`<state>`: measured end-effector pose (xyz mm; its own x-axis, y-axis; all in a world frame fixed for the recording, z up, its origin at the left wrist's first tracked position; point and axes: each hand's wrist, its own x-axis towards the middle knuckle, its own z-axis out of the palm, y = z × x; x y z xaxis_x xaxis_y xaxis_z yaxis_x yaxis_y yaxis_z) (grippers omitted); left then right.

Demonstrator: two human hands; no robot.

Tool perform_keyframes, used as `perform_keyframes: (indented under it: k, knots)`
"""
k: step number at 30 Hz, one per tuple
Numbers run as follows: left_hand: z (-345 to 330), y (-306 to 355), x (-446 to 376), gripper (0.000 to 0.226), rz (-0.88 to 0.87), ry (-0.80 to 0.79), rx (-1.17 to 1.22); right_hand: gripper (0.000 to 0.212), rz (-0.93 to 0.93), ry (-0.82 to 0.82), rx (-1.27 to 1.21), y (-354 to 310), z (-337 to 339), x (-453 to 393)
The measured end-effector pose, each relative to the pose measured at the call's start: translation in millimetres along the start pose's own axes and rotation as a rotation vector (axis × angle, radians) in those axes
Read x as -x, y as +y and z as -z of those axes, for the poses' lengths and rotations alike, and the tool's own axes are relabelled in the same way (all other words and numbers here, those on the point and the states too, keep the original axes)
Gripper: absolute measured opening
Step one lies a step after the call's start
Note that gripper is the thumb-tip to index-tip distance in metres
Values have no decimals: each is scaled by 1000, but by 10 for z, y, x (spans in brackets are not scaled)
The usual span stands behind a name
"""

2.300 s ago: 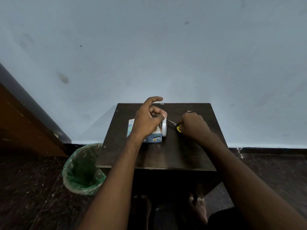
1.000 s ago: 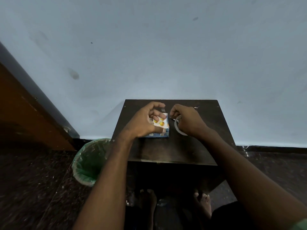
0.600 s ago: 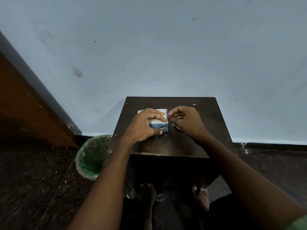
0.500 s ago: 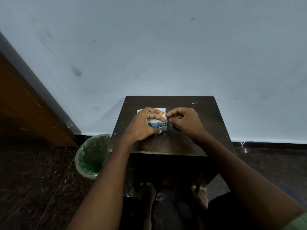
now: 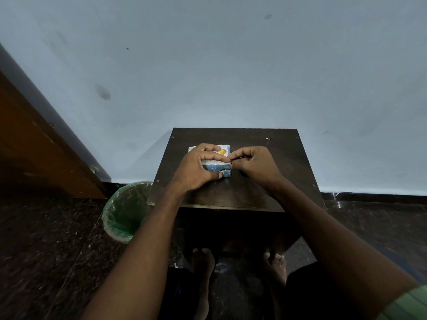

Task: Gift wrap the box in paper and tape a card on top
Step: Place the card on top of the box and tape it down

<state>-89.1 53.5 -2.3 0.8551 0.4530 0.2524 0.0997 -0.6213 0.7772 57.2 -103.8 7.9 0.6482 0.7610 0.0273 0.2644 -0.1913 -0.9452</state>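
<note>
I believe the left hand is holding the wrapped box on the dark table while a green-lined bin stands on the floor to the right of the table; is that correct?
Not quite: the bin stands to the left of the table, as the head view shows. The left hand does hold the wrapped box on the dark table.

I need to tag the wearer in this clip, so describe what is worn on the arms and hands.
Both forearms are bare. The left hand and the right hand wear no gloves, and no rings, watch or bracelets show. The only clothing on an arm is the edge of a green ribbed sleeve high on the right arm, at the lower right corner of the head view.
</note>
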Motion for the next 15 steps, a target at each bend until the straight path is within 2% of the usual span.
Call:
perform_keyframes:
  k: [9, 15]
  knots:
    - [-19, -25, -3, 48, -11, -15, -25, 19, -26, -37, 17, -21, -5, 3]
    - [-24, -62, -21, 50, -10, -19, -36, 19, 9, 43, 138, -13, -83, -14]
